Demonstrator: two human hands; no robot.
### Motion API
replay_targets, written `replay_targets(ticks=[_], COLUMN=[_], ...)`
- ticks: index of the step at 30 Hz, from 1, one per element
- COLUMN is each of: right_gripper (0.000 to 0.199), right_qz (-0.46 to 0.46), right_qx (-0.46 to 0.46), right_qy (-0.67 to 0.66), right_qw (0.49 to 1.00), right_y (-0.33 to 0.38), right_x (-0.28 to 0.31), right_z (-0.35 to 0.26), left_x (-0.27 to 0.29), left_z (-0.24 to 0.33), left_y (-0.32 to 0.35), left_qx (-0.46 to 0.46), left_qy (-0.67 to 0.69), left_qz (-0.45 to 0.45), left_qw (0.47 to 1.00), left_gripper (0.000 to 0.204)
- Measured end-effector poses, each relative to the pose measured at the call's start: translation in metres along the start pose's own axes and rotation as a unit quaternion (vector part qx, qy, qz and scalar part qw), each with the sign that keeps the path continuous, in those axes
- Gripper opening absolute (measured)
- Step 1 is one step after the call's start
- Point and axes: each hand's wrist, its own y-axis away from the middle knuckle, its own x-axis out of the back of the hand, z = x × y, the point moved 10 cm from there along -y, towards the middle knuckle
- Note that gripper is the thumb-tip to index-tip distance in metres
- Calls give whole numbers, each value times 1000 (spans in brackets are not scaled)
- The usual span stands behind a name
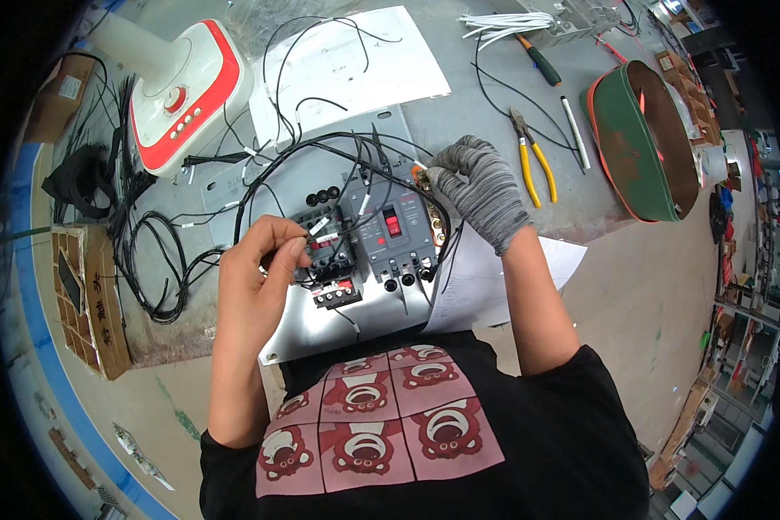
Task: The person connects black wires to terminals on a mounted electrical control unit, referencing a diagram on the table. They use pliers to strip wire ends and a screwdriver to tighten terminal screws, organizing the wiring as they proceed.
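I look down from the head camera and see both of my hands at work over the gray surface. My left hand is bare. Its grip is together, thumb and finger pinched on a thin white-tagged wire, just above the black switch block. My right hand wears a gray striped glove. Its fingers are curled by the white tag of another wire, but I cannot tell if that grip is clamped on it.

Between my hands sits the gray breaker with a red switch in its middle. It is just right of the black switch block, and both are on the shiny metal plate at the near side. A bunch of black wires bends over them like a bow.

Far off lies a big white paper. To the left are a loop of black wire and a white and red fan base. To the right are yellow pliers, a white pen and a green bin.
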Motion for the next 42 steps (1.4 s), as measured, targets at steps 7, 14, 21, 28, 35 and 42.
replay_targets(ticks=[7,14,21,28,35,42], right_gripper=[22,21,23,24,20,16], right_qz=[19,66,-6,-16,24,-1], right_qx=[-46,-91,-178,-138,-140,-131], right_qy=[-104,-200,-124,-98,-212,-322], right_qw=[993,973,976,985,967,938], right_y=[-1,15,63,41,18,15], right_x=[-8,23,21,2,27,38], right_z=[19,39,76,54,54,33], left_x=[0,1,-1,-3,-3,-6], left_z=[-2,-5,-6,3,5,-5], left_y=[-2,-2,-3,-2,2,1], left_qx=[4,16,4,-9,-11,12], left_qy=[9,30,26,18,20,16], left_qz=[-4,3,9,-5,-6,-12], left_qw=[1000,999,1000,1000,1000,1000], left_gripper=[7,12,10,8,5,7])
